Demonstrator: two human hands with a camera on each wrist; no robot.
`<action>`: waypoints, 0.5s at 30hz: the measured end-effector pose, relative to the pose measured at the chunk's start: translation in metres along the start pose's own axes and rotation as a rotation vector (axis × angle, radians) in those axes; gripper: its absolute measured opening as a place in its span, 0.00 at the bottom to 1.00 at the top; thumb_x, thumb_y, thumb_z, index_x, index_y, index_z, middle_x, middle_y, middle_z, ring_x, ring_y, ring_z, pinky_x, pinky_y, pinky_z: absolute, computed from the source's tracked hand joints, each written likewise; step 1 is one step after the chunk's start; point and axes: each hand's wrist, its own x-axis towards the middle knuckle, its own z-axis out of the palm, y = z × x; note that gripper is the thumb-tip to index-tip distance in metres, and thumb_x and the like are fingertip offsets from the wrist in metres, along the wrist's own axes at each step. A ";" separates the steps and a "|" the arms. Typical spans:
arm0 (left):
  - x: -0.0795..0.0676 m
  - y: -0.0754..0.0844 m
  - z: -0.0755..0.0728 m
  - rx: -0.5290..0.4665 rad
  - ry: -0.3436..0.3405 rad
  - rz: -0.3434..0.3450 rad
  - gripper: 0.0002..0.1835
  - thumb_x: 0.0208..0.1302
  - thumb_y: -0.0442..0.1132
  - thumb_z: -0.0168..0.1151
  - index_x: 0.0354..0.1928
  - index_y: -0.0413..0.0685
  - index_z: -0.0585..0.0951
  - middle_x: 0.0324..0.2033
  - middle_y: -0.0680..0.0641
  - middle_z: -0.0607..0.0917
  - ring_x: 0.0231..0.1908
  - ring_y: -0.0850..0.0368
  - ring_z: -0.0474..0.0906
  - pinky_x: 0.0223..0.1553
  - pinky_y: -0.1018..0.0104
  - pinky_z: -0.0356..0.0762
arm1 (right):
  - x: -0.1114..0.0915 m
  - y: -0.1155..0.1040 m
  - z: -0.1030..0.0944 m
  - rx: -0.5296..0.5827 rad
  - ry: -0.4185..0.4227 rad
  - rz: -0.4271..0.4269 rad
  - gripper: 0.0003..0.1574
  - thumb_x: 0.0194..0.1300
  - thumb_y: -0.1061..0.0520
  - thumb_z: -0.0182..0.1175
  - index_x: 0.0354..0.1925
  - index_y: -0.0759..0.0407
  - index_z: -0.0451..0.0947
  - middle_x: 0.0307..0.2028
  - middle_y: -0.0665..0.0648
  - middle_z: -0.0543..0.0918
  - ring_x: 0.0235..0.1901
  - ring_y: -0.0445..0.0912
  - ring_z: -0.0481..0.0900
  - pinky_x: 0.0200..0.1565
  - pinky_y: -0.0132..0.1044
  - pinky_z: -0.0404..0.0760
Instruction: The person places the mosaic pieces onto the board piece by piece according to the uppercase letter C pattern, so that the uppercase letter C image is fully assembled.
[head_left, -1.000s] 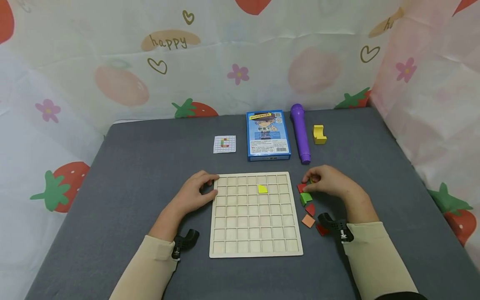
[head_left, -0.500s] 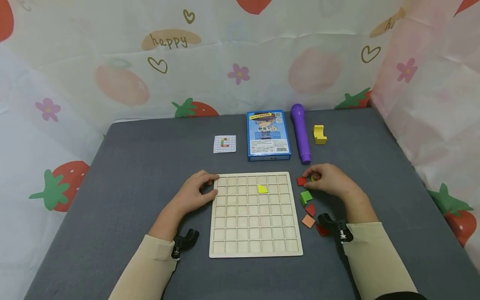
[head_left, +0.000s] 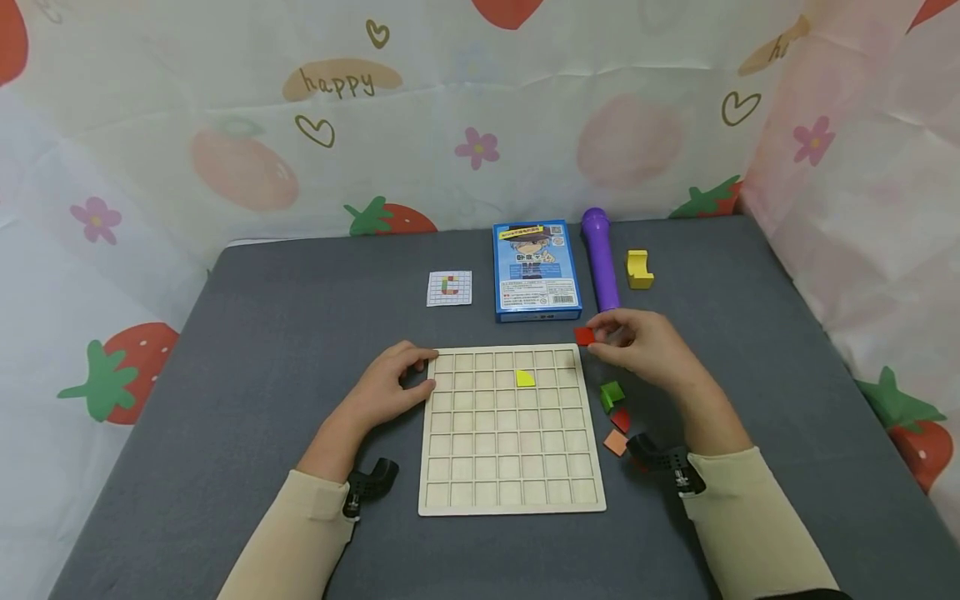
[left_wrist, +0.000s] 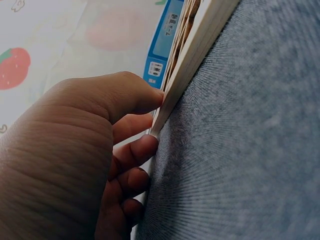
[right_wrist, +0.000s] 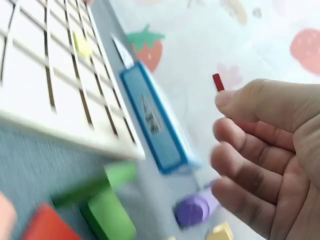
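My right hand [head_left: 645, 346] pinches a red square tile [head_left: 584, 337] between thumb and fingertips, beside the board's far right corner. In the right wrist view the tile [right_wrist: 217, 81] shows edge-on past the thumb. The wooden grid board [head_left: 509, 468] lies flat, with one yellow quarter-round tile [head_left: 525, 378] in a cell near its far side. My left hand [head_left: 390, 383] touches the board's left edge near the far corner, with thumb and index finger apart; its other fingers are loosely bent. Right of the board lie green [head_left: 611, 393], red [head_left: 621, 419] and orange [head_left: 616, 442] pieces.
Behind the board are a pattern card [head_left: 449, 288], a blue box [head_left: 537, 271], a purple microphone-shaped stick [head_left: 601, 258] and a yellow notched block [head_left: 639, 270]. Another red piece is mostly hidden by the right wrist camera [head_left: 660, 454]. Printed cloth hangs behind the grey table [head_left: 300, 308].
My right hand has lifted the red square tile from beside the green piece and moved it away from me and left. A yellow bit near its fingers no longer shows. My left hand stays put.
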 end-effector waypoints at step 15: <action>0.000 0.000 0.000 -0.002 -0.002 -0.003 0.21 0.67 0.39 0.69 0.61 0.44 0.83 0.39 0.50 0.77 0.34 0.55 0.67 0.39 0.56 0.68 | -0.001 -0.040 0.054 0.069 0.015 -0.085 0.17 0.65 0.58 0.72 0.52 0.60 0.86 0.37 0.52 0.86 0.36 0.46 0.85 0.37 0.41 0.83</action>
